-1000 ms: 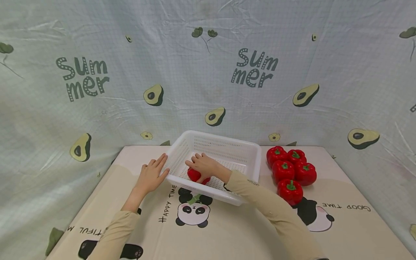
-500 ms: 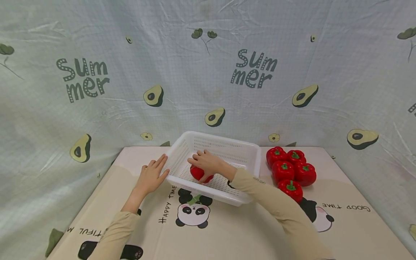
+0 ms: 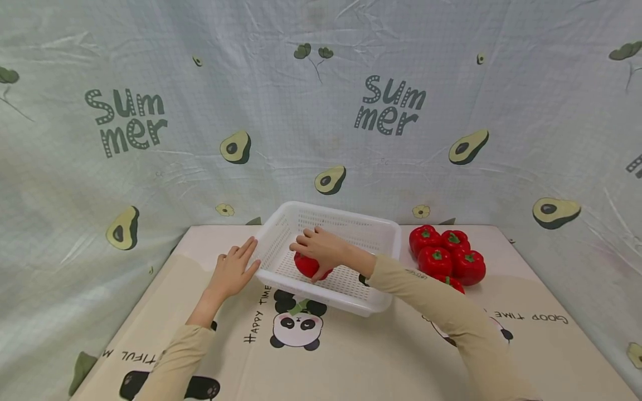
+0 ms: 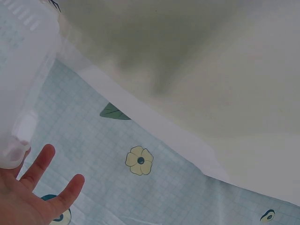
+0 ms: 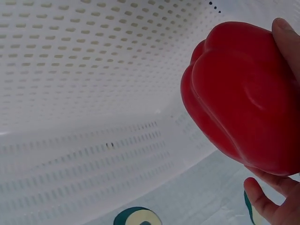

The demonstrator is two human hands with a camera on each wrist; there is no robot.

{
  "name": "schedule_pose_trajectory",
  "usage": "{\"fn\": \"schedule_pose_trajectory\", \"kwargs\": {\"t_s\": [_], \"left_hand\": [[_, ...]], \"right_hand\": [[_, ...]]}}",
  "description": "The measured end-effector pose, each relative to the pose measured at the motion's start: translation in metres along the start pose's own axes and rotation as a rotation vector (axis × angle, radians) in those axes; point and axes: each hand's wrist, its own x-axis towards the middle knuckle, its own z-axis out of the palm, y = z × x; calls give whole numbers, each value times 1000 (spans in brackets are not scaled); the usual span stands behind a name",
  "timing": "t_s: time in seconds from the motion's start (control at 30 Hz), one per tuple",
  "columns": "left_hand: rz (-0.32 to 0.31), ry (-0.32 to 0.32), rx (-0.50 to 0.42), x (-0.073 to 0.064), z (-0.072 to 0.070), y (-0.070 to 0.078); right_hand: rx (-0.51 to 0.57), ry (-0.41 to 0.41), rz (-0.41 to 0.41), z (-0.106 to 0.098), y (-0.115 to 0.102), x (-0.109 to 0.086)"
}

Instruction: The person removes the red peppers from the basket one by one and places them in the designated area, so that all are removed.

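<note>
My right hand point(image 3: 326, 249) grips a red bell pepper point(image 3: 305, 265) inside the white plastic basket point(image 3: 346, 210), near its left front part. Seen from the right wrist, the thumb lies on one side of the glossy bell pepper point(image 5: 239, 93) and fingers on the other; its stem is out of sight. At the basket's left rim, my left hand point(image 3: 232, 273) has its fingers spread and fairly straight, fingertips right at the edge. The left wrist view has this hand point(image 4: 28, 199) partly behind the basket's corner point(image 4: 23, 93).
Several red bell peppers point(image 3: 435, 260) with green stems stand grouped on the table to the basket's right. My right sleeve point(image 3: 426, 295) crosses in front of the nearest one. A patterned curtain point(image 3: 281, 111) hangs behind the panda-print tabletop point(image 3: 351, 362).
My right hand and the bell pepper have shifted slightly right and away from the basket's front wall. The right forearm now covers more of the nearest table pepper. My left hand stays put.
</note>
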Motion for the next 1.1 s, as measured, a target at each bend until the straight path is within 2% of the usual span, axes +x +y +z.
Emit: {"fn": "schedule_pose_trajectory", "kwargs": {"t_s": [0.27,0.57,0.93,1.1], "left_hand": [[1,-4,2,0,1,-1],[6,3,-6,-1,0,-1],[0,-14,-8,0,0,-1],[0,-16,-9,-1,-1,0]], "right_hand": [[-43,11,-22,-11,-1,-14],[-48,71,-21,-23,1,-36],[23,144,-26,-26,7,-63],[39,137,-1,-30,6,-75]]}}
